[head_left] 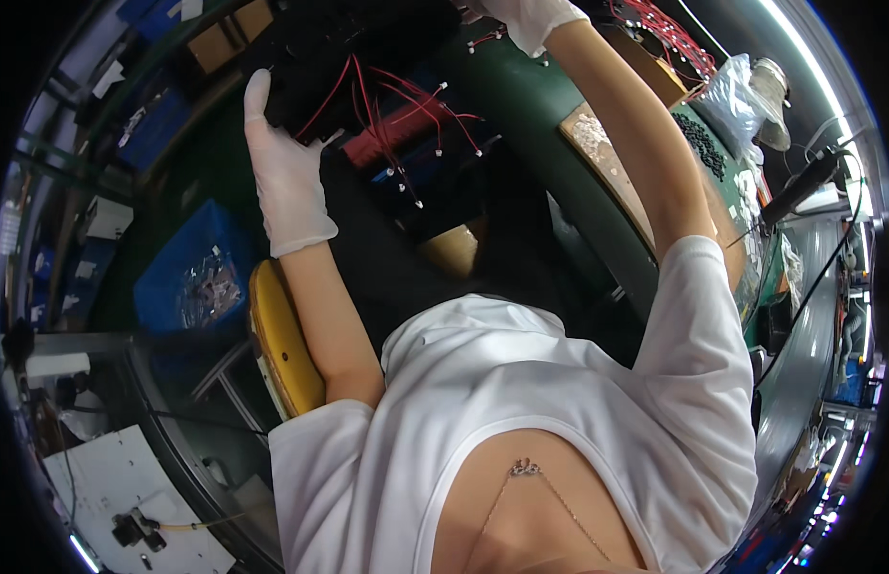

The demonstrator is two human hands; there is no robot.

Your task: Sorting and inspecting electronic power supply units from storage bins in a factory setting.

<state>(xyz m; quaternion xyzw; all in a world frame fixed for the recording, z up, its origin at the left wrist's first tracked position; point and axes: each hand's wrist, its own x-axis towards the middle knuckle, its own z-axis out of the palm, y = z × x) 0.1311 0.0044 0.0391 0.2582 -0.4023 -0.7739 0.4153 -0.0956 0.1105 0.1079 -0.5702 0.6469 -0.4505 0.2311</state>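
Both my hands wear white gloves and are stretched out far ahead of me. My left hand (284,167) grips the left end of a black bundle (329,67) from which several red wires (406,110) with small white ends hang down. At the top edge, my right hand (526,19) reaches to the right end of the same black bundle; its fingers are cut off by the picture's rim. Below the bundle there is dark space and a brown cardboard piece (454,249).
A green-edged workbench (540,124) runs along the right with a wooden board (597,153), a clear plastic bag (731,96), small black parts (702,143) and more red wires (664,33). A blue bin (191,277) and a yellow stool seat (282,344) stand at left.
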